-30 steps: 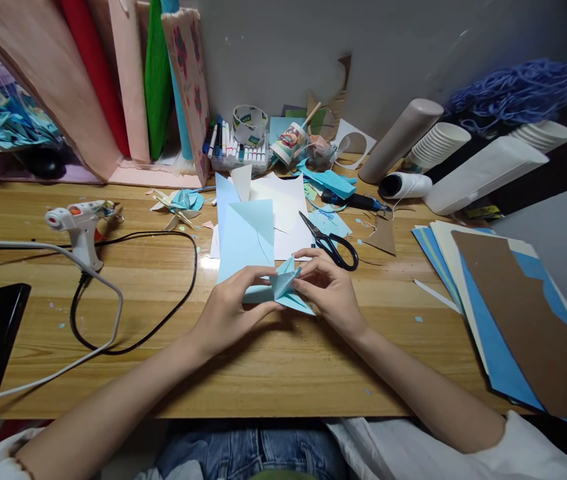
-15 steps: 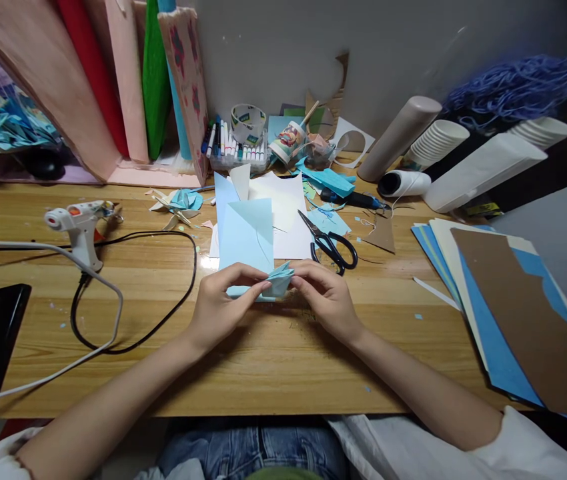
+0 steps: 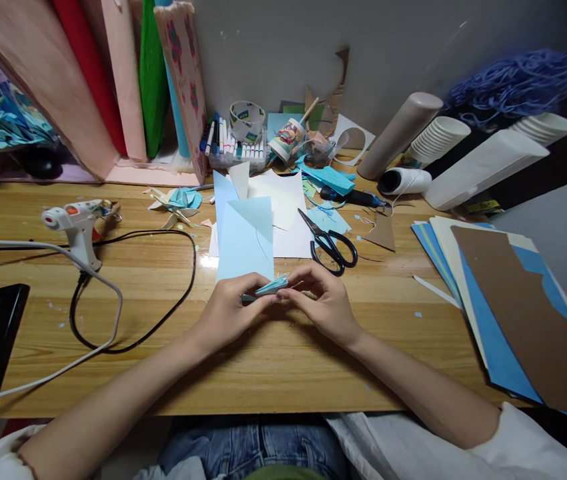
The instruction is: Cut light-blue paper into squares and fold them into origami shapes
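A small folded piece of light blue paper (image 3: 272,286), with several layers showing along its edge, is pinched between both hands over the desk. My left hand (image 3: 233,303) is closed on its left end, thumb below and fingers above. On its right end, my right hand (image 3: 324,303) is closed too, the thumb tip close to the left one. Just beyond the hands lies a light blue paper sheet (image 3: 246,233), on top of white paper (image 3: 291,213). Black-handled scissors (image 3: 331,243) rest to the right of the sheets with their blades pointing away.
A white glue gun (image 3: 78,230) stands left among looping cables (image 3: 193,267). Paper scraps (image 3: 331,217), a marker box (image 3: 238,157) and a paper cup (image 3: 287,140) line the back. Coloured card sheets (image 3: 523,320) are stacked at right, near stacked cups (image 3: 436,143).
The folded paper has come slightly down toward me and tilted flatter, so its layered edge shows rather than its face. Both hands moved with it and stay closed on it.
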{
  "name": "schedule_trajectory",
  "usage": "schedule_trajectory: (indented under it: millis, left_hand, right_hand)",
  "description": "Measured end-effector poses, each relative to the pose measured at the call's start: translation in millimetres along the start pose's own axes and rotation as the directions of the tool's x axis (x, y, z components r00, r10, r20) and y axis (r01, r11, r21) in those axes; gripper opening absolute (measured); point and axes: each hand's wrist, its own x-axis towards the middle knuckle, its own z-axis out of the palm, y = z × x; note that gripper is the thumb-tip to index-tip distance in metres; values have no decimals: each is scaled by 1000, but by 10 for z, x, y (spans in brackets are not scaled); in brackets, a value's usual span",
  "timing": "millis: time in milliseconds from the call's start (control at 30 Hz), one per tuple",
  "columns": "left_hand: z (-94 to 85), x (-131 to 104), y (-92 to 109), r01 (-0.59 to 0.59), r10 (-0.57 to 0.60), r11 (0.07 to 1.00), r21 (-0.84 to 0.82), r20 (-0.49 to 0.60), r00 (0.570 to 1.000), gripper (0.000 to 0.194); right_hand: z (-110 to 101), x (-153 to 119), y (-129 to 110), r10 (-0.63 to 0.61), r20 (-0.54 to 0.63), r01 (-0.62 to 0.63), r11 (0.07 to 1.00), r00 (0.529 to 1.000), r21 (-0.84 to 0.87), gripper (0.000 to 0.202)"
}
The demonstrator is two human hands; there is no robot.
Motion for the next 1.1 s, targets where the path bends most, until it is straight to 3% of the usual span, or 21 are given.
schedule_trajectory:
  millis: [100, 200, 300, 400, 467, 567, 600, 667, 767, 833, 900, 1100]
  left_hand:
    - [17, -15, -25, -13, 10, 996, 93, 26, 1000, 25]
    - [-4, -14, 0, -46, 35, 986, 163, 74, 997, 26]
    - [-167, 9, 98, -42, 25, 971, 237, 75, 997, 24]
    - [-524, -34, 167, 61, 9, 951, 304, -225, 974, 27]
    - [-836, -172, 111, 122, 41, 938, 324, -453, 891, 26]
    - [-1310, -580, -159, 354, 32, 866, 354, -745, 666, 31]
    - [-1450, -750, -280, 485, 26, 796, 362, -821, 570, 34]
    - [-1682, -1086, -522, 724, 9, 595, 347, -904, 427, 44]
    - [-1903, -1455, -811, 899, -148, 354, 259, -933, 327, 74]
    - [-1976, -1569, -930, 920, -245, 310, 239, -915, 320, 82]
    - [-2009, -1599, -992, 916, -300, 319, 245, -891, 342, 79]
    - [-1998, -1526, -973, 916, -267, 297, 271, -897, 352, 73]
  right_hand:
    - [-5, 0, -17, 23, 23, -22, 1000, 999, -8, 25]
    - [-13, 8, -33, 41, 86, -37, 999, 995, -39, 10]
    - [-35, 27, -24, 85, 27, -85, 996, 996, -3, 11]
    - [-74, 57, 9, 113, -37, -114, 993, 993, -31, 13]
    - [-94, 73, 31, 110, -43, -112, 992, 993, -57, 14]
    - [-101, 76, 50, 87, -36, -90, 991, 996, -94, 15]
    - [-98, 73, 53, 82, -25, -85, 991, 996, -102, 15]
    - [-88, 66, 57, 74, -16, -76, 990, 997, -119, 14]
    - [-76, 54, 58, 66, 0, -65, 985, 998, -159, 14]
    - [-69, 47, 57, 52, 0, -52, 982, 999, -182, 14]
    - [-62, 40, 55, 45, 2, -44, 981, 999, -190, 14]
    - [-35, 13, 60, 29, 0, -29, 976, 1000, -217, 16]
